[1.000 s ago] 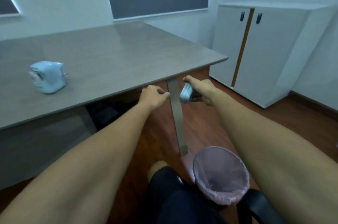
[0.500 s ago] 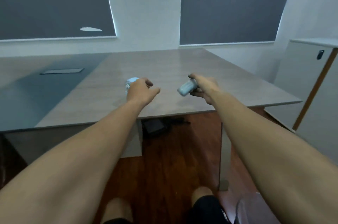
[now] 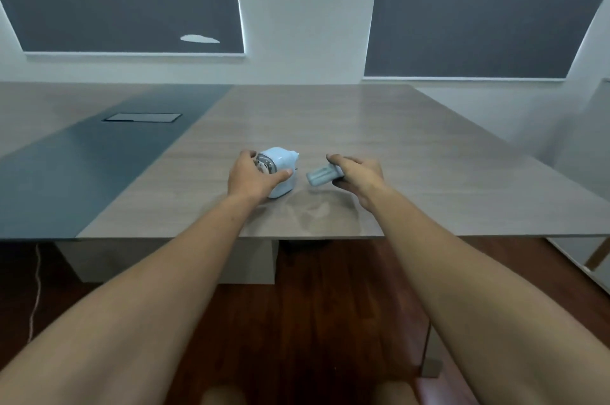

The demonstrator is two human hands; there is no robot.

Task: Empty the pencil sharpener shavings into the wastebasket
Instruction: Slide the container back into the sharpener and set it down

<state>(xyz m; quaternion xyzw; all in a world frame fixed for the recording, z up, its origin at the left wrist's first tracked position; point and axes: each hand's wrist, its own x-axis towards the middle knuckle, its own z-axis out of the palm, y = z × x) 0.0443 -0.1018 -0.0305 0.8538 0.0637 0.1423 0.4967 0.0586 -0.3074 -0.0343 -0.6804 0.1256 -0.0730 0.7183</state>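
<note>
A pale blue pencil sharpener [image 3: 280, 170] stands on the wooden table [image 3: 396, 147], near its front edge. My left hand [image 3: 252, 178] wraps around the sharpener's near side, thumb and fingers on its body. My right hand [image 3: 358, 176] holds the sharpener's small translucent shavings drawer [image 3: 321, 175] just above the table, a short gap to the right of the sharpener, its end pointing toward it. The wastebasket is out of view.
A dark grey strip with a flush cable hatch [image 3: 142, 117] runs across the table's left part. A table leg [image 3: 429, 351] stands at lower right on the red-brown floor. A white cabinet [image 3: 587, 206] edges in at the right. My knees show at the bottom.
My view has swung from the wastebasket and floor up to the table. Both hands moved over the tabletop; my left hand has closed on the sharpener, my right brought the drawer beside it.
</note>
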